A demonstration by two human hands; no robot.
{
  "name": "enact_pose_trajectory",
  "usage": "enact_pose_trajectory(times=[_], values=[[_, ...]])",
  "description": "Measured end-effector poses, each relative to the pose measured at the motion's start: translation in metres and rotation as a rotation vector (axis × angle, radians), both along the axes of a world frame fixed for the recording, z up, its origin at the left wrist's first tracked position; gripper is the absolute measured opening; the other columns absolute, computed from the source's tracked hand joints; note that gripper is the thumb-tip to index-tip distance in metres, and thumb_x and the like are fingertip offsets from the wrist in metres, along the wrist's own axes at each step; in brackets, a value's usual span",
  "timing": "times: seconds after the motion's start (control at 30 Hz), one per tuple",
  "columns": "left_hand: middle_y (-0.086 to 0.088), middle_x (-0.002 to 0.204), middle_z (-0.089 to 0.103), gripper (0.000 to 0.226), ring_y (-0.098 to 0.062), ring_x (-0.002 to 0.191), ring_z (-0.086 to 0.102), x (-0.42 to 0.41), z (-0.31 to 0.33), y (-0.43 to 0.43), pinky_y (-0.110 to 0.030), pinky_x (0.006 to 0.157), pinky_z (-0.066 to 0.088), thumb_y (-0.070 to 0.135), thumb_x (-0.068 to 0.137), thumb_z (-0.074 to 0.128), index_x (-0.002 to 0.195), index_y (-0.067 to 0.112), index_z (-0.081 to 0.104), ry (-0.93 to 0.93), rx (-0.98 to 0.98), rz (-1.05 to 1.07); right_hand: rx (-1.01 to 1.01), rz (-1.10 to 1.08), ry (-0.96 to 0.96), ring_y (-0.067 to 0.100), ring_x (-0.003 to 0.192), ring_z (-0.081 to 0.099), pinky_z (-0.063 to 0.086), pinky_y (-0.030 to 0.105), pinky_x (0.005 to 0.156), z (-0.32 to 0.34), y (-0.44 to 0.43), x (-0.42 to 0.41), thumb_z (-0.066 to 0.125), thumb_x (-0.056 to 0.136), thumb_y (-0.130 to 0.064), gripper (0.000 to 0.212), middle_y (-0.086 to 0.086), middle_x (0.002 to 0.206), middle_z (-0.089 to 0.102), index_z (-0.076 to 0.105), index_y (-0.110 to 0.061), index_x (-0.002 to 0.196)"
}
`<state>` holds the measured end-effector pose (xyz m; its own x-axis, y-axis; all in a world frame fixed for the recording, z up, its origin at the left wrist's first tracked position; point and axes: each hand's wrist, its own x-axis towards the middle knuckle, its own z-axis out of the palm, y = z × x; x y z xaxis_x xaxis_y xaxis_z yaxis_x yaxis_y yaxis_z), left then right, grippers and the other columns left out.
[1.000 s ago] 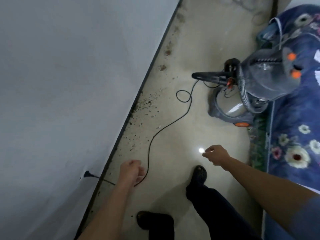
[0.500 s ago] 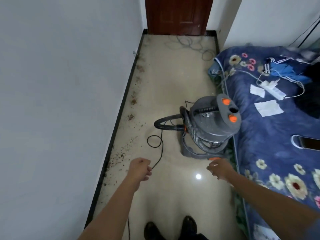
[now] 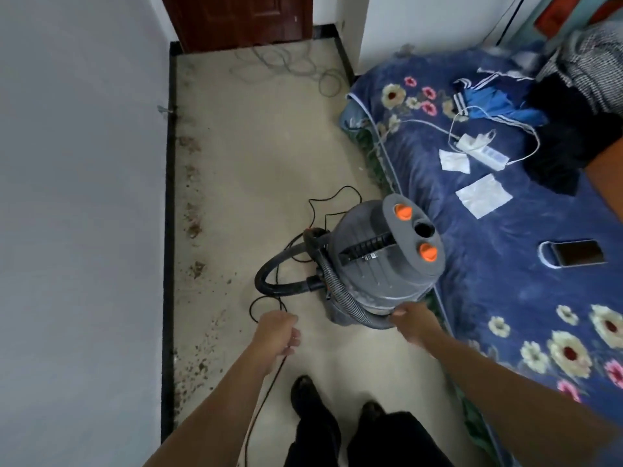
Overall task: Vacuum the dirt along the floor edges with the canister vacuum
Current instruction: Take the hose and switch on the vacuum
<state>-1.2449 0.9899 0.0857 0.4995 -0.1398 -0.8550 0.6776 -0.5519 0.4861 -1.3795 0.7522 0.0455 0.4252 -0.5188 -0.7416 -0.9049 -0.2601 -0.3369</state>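
Grey hose (image 3: 340, 293) is newly gripped by my right hand (image 3: 413, 323); left hand (image 3: 279, 332) still clamps the cord (image 3: 267, 396); dirt (image 3: 194, 227) waits.

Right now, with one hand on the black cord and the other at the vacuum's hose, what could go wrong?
1. The power cord hangs from the left hand down past the shoes; a step could catch it and trip the person.
2. Its loose loops lie on the floor beside the canister vacuum. Pulling the hose, which the right hand holds, may drag the canister over them or tangle them.
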Motion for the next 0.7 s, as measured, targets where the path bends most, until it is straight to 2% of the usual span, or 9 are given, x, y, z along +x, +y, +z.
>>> enact_pose_trajectory(times=[0.03,0.1,0.2,0.3,0.47,0.53,0.6,0.7], values=[[-0.013,0.082,0.064,0.009,-0.022,0.068,0.06,0.01,-0.005,-0.01,-0.03,0.057,0.048,0.015,0.095,0.051,0.097,0.009,0.057,0.013,0.004,-0.022,-0.051,0.039,0.01,0.026,0.098,0.063,0.048,0.032,0.084,-0.003,-0.004,0.009,0.061,0.092,-0.025,0.003,0.007,0.105,0.067,0.064,-0.022,0.091],[-0.014,0.083,0.063,0.014,-0.022,0.068,0.06,0.03,-0.018,-0.029,-0.029,0.056,0.048,0.014,0.095,0.05,0.104,0.006,0.057,0.037,0.012,-0.048,-0.182,0.111,0.004,0.029,0.11,0.061,0.048,0.034,0.088,-0.013,-0.016,0.027,0.059,0.092,-0.029,0.025,0.008,0.119,0.067,0.063,-0.022,0.115],[-0.016,0.083,0.062,0.017,-0.022,0.065,0.057,0.058,-0.04,-0.055,-0.029,0.054,0.045,0.013,0.096,0.05,0.109,0.005,0.057,0.06,0.013,-0.033,-0.346,0.235,-0.05,0.031,0.119,0.053,0.047,0.04,0.094,-0.022,-0.043,0.067,0.055,0.094,-0.026,0.036,0.009,0.127,0.059,0.058,-0.019,0.129],[-0.017,0.083,0.058,0.014,-0.022,0.064,0.053,0.08,-0.057,-0.076,-0.028,0.054,0.042,0.012,0.097,0.049,0.107,0.005,0.056,0.099,0.03,0.013,-0.518,0.365,-0.138,0.034,0.121,0.046,0.041,0.044,0.099,-0.031,-0.071,0.11,0.057,0.092,-0.025,0.039,0.011,0.129,0.054,0.057,-0.015,0.129],[-0.014,0.076,0.06,0.011,-0.022,0.064,0.056,0.115,-0.094,-0.119,-0.03,0.058,0.046,0.013,0.097,0.048,0.093,0.007,0.056,0.142,0.072,0.098,-0.566,0.576,-0.212,0.044,0.135,0.04,0.039,0.055,0.104,-0.076,-0.102,0.15,0.061,0.088,-0.022,0.041,0.021,0.141,0.051,0.063,-0.009,0.126],[-0.012,0.077,0.059,0.011,-0.021,0.065,0.055,0.132,-0.115,-0.137,-0.03,0.06,0.047,0.014,0.098,0.048,0.093,0.006,0.055,0.148,0.085,0.135,-0.57,0.637,-0.226,0.045,0.139,0.038,0.04,0.057,0.105,-0.093,-0.108,0.155,0.047,0.093,-0.035,0.045,0.021,0.142,0.052,0.064,-0.01,0.126],[-0.011,0.083,0.058,0.012,-0.02,0.069,0.055,0.148,-0.141,-0.154,-0.03,0.062,0.049,0.016,0.098,0.05,0.102,0.005,0.055,0.145,0.104,0.16,-0.592,0.687,-0.209,0.042,0.144,0.03,0.033,0.056,0.111,-0.108,-0.11,0.153,0.032,0.097,-0.044,0.055,0.016,0.145,0.052,0.064,-0.012,0.128],[-0.01,0.09,0.06,0.022,-0.02,0.075,0.058,0.168,-0.181,-0.174,-0.029,0.06,0.049,0.023,0.096,0.052,0.11,0.005,0.057,0.171,0.131,0.142,-0.641,0.688,-0.249,0.038,0.148,0.022,0.021,0.051,0.115,-0.122,-0.112,0.147,0.032,0.098,-0.047,0.054,0.01,0.145,0.053,0.069,-0.018,0.123]])
